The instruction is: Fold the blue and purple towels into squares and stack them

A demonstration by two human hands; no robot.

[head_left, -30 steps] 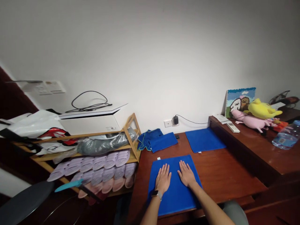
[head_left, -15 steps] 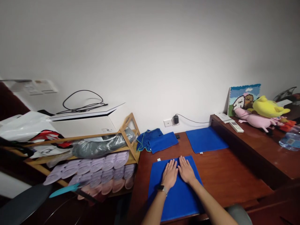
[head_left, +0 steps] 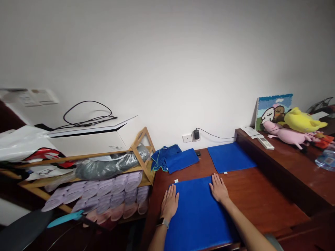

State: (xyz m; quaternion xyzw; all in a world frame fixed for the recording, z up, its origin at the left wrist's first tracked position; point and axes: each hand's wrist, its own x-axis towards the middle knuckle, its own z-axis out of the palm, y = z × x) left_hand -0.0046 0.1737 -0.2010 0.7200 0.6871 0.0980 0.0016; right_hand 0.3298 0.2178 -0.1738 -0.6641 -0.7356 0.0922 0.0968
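A blue cloth [head_left: 197, 212] lies spread flat on the brown wooden desk [head_left: 264, 198], a small white tag at its far left corner. My left hand [head_left: 170, 203], with a watch on the wrist, rests flat on the cloth's left edge, fingers stretched out. On the opposite side, my right hand [head_left: 219, 188] lies flat and open over the far right corner. Farther back sit a second flat blue cloth [head_left: 230, 157] on the right and a folded blue cloth [head_left: 183, 161] beside a crumpled blue cloth [head_left: 163, 156] with a yellow-green edge.
Left of the desk stands a wooden rack [head_left: 143, 153] with lilac slippers [head_left: 117, 184] and a white box [head_left: 89, 143]. A raised shelf on the right carries a remote [head_left: 266, 143], plush toys [head_left: 300, 120] and a water bottle [head_left: 326, 160]. A black charger [head_left: 196, 134] is plugged into the wall.
My hands have slid apart from the middle of the cloth, the left one to its left edge and the right one to its right edge. The cloth stays flat.
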